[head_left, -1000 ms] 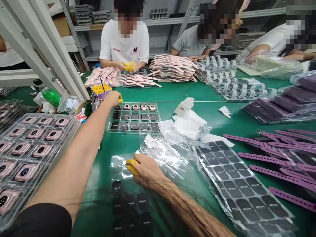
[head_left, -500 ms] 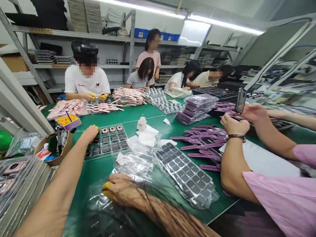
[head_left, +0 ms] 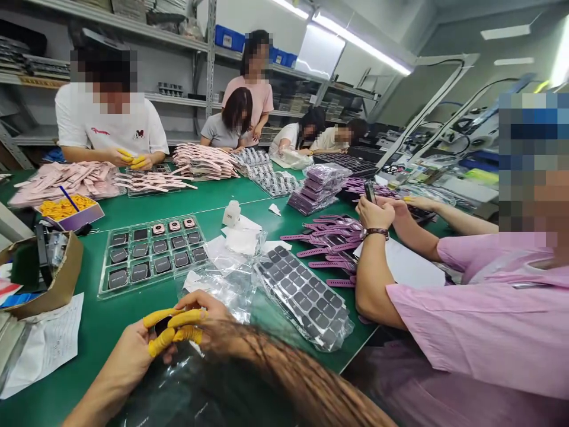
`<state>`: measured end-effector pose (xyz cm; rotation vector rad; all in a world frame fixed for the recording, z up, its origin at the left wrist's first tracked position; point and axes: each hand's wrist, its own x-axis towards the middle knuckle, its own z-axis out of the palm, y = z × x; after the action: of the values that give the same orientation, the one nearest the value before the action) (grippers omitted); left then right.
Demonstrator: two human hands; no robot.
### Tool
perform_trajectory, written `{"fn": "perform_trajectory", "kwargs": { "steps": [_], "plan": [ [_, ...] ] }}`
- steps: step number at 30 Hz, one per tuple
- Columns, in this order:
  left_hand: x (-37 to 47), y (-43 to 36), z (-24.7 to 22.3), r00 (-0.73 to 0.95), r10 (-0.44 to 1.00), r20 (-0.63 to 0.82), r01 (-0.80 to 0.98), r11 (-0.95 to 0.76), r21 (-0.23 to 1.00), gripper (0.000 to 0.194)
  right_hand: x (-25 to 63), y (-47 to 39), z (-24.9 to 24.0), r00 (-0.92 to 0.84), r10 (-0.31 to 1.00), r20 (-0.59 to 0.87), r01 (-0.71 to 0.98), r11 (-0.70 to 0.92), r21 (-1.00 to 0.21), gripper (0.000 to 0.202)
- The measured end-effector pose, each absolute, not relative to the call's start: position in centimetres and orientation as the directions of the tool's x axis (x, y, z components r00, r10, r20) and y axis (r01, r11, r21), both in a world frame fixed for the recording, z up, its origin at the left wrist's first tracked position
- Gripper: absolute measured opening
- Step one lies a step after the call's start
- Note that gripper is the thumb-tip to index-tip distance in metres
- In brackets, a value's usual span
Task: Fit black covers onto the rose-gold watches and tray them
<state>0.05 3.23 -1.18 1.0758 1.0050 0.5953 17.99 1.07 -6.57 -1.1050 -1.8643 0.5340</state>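
Yellow finger cots cover several fingers of my left hand (head_left: 144,344) and my right hand (head_left: 200,317). The two hands meet low in front of me, both closed on a small dark smartwatch (head_left: 162,325), mostly hidden by the fingers. Beyond them lies a clear plastic tray (head_left: 128,261) with rows of dark square watch pieces. Three pink watches (head_left: 173,225) sit at the right of its far row. A dark sheet under shiny clear film (head_left: 178,391) lies below my hands. Crumpled clear bags (head_left: 222,290) are just past my right hand.
Sheets of dark square stickers (head_left: 306,296) lie right of centre, near purple watch straps (head_left: 329,237). A white bottle (head_left: 232,213) stands behind. At left are a cardboard box (head_left: 66,270) and a box of yellow finger cots (head_left: 71,207). A co-worker in pink (head_left: 444,314) sits close at right.
My left hand has come back from the tray to my right hand, and a dark smartwatch is now between them. The view has turned right. The co-worker's phone is lower.
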Motion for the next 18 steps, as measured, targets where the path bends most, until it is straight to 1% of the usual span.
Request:
{"fn": "perform_trajectory", "kwargs": {
  "steps": [2,4,6,7,8,9,10,11,12,13,15,16,18],
  "plan": [
    [0.0,3.4,-1.2,0.429,0.825,-0.368,-0.01,0.411,0.911,0.067,18.4,1.1,-5.4,-0.148,0.873,0.465,0.359,0.485,-0.797,0.025],
    [-0.4,3.7,-1.4,0.381,0.856,-0.348,-0.061,0.399,0.915,0.072,19.0,1.1,-4.0,-0.082,0.911,0.405,0.283,0.411,-0.867,0.019],
    [-1.1,3.9,-1.8,0.324,0.886,-0.331,-0.058,0.367,0.928,0.07,20.0,1.0,-2.8,-0.072,0.956,0.285,0.355,0.291,-0.888,0.026],
    [-1.5,4.0,-1.9,0.295,0.898,-0.325,-0.041,0.352,0.935,0.068,20.5,0.9,-2.4,-0.091,0.974,0.208,0.453,0.226,-0.862,0.029],
    [-1.9,4.0,-2.0,0.27,0.906,-0.324,-0.02,0.342,0.939,0.067,21.1,0.7,-2.2,-0.156,0.977,0.145,0.598,0.21,-0.774,0.028],
    [-2.2,4.0,-2.1,0.253,0.911,-0.326,-0.001,0.338,0.941,0.067,21.6,0.6,-2.2,-0.155,0.981,0.12,0.729,0.195,-0.656,0.025],
    [-2.4,4.0,-2.1,0.241,0.912,-0.33,0.014,0.337,0.941,0.068,22.0,0.6,-2.3,-0.139,0.986,0.089,0.816,0.165,-0.554,0.021],
    [-2.5,4.0,-2.1,0.236,0.913,-0.332,0.025,0.336,0.941,0.07,22.3,0.6,-2.5,-0.12,0.989,0.089,0.866,0.148,-0.478,0.021],
    [-2.5,4.0,-2.1,0.238,0.912,-0.334,0.032,0.336,0.941,0.07,22.4,0.7,-2.8,-0.093,0.99,0.107,0.895,0.131,-0.427,0.027],
    [-2.5,4.0,-2.2,0.244,0.91,-0.336,0.034,0.338,0.941,0.071,22.4,0.9,-3.2,-0.052,0.989,0.138,0.907,0.105,-0.409,0.032],
    [-2.4,4.1,-2.3,0.262,0.902,-0.344,0.029,0.349,0.937,0.071,22.1,1.8,-3.9,0.06,0.971,0.232,0.899,0.048,-0.434,0.035],
    [-2.3,4.1,-2.4,0.275,0.895,-0.351,0.023,0.358,0.933,0.07,21.8,2.3,-4.3,0.101,0.959,0.264,0.891,0.031,-0.453,0.032],
    [-2.4,3.9,-2.5,0.307,0.881,-0.361,0.008,0.377,0.926,0.068,21.3,3.3,-4.8,0.108,0.95,0.292,0.888,0.04,-0.459,0.024]
  ]
}}
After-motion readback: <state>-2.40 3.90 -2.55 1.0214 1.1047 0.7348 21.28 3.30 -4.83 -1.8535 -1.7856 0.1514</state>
